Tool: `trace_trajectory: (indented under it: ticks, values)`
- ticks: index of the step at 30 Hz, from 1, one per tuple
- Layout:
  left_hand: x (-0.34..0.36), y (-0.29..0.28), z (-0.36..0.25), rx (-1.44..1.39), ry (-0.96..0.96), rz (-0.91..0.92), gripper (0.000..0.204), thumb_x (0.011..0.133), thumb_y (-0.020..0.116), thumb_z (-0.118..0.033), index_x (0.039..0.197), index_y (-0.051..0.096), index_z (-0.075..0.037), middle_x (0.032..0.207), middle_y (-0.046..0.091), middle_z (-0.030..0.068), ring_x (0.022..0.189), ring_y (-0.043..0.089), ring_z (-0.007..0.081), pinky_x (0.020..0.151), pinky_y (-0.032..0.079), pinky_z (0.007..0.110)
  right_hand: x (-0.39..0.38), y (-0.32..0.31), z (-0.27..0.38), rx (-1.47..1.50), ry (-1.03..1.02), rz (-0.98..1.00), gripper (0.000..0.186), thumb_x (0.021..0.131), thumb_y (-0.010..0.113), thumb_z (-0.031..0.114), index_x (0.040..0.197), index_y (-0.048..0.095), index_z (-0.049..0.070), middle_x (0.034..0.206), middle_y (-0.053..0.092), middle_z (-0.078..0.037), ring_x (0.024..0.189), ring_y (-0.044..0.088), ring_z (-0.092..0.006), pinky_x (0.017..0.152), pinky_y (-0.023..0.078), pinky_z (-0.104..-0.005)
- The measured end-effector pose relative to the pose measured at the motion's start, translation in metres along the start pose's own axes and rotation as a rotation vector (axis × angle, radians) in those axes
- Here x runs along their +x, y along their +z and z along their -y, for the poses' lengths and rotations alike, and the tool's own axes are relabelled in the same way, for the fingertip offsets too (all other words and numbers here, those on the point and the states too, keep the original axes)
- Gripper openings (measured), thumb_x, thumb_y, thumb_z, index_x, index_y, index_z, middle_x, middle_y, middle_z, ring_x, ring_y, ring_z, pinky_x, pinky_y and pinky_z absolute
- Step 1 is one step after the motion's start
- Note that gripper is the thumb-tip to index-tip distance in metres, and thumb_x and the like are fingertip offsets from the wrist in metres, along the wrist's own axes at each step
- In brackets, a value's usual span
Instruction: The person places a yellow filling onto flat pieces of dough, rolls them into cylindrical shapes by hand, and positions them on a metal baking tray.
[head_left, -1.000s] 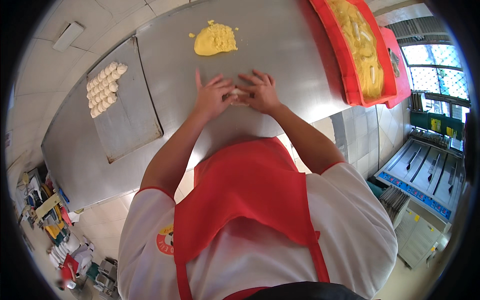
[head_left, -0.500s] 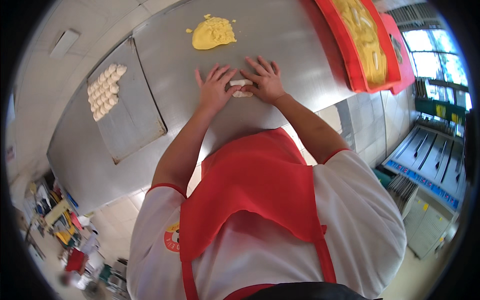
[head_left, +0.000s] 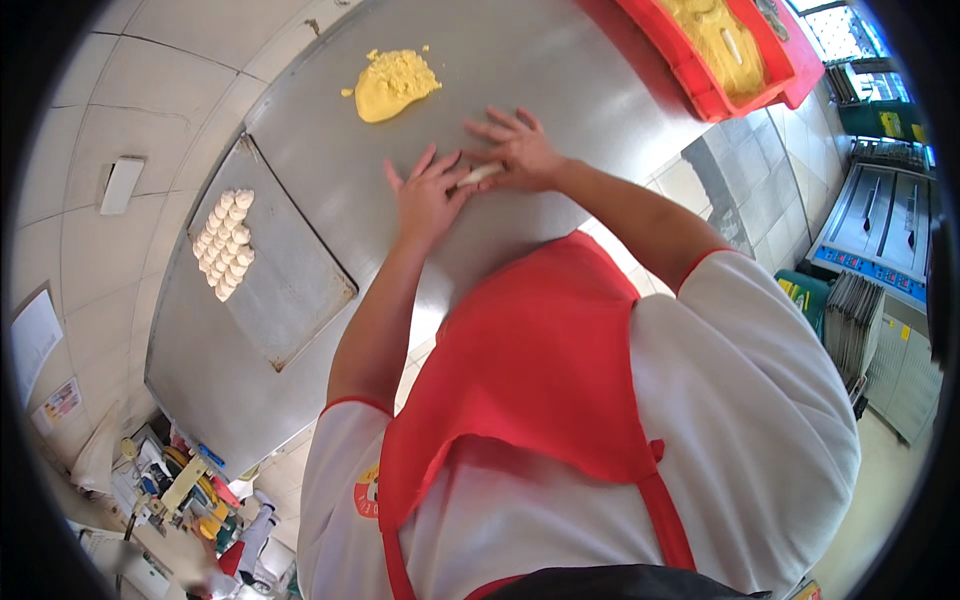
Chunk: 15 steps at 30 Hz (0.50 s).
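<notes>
My left hand (head_left: pixel 428 195) rests on the steel worktable (head_left: pixel 540 70) with fingers spread, its thumb side at a small pale roll of dough (head_left: pixel 476 174). My right hand (head_left: pixel 522 150) lies at the roll's other end, fingers stretched apart, thumb low beside the dough. A crumbly yellow mound (head_left: pixel 392 88) sits beyond my hands. To the left, several rows of small white dough balls (head_left: pixel 224 242) lie on a metal tray (head_left: pixel 300 270).
At the back right, a red tub (head_left: pixel 690 95) holds yellow filling and white pieces, beside another red container (head_left: pixel 806 75). Steel equipment (head_left: pixel 870 220) stands at the right. A person (head_left: pixel 240 555) and clutter are at lower left, partly blurred.
The view has turned, so the table and tub appear shifted. My hands stay at the dough; the pale piece now looks like one narrow roll, lying more slanted.
</notes>
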<state>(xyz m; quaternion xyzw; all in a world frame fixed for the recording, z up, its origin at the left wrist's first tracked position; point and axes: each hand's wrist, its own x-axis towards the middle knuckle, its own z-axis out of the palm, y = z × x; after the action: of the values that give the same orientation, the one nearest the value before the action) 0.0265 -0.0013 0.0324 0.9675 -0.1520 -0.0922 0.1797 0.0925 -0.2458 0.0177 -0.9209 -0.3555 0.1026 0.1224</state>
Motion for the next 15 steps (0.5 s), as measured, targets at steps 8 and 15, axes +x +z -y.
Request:
trace_trajectory:
  ticks: [8, 15]
  values:
    - [-0.012, 0.025, 0.011, 0.018, 0.031, -0.172, 0.052, 0.098, 0.072, -0.054, 0.143, 0.073, -0.028, 0.161, 0.059, 0.0002, 0.157, 0.043, 0.0261, 0.126, 0.0, 0.077, -0.003, -0.014, 0.011, 0.003, 0.005, 0.118, 0.071, 0.099, 0.061, 0.07, 0.16, 0.056, 0.034, 0.18, 0.028, 0.004, 0.168, 0.018, -0.032, 0.131, 0.013, -0.0676]
    - [-0.01, 0.04, -0.001, -0.043, -0.046, -0.5, 0.049, 0.099, 0.072, -0.052, 0.142, 0.073, -0.028, 0.16, 0.059, 0.0021, 0.157, 0.044, 0.0277, 0.125, 0.001, 0.078, -0.005, 0.02, -0.002, -0.108, -0.104, -0.084, 0.075, 0.099, 0.056, 0.077, 0.161, 0.054, 0.034, 0.18, 0.027, 0.004, 0.168, 0.018, -0.0318, 0.132, 0.011, -0.0667]
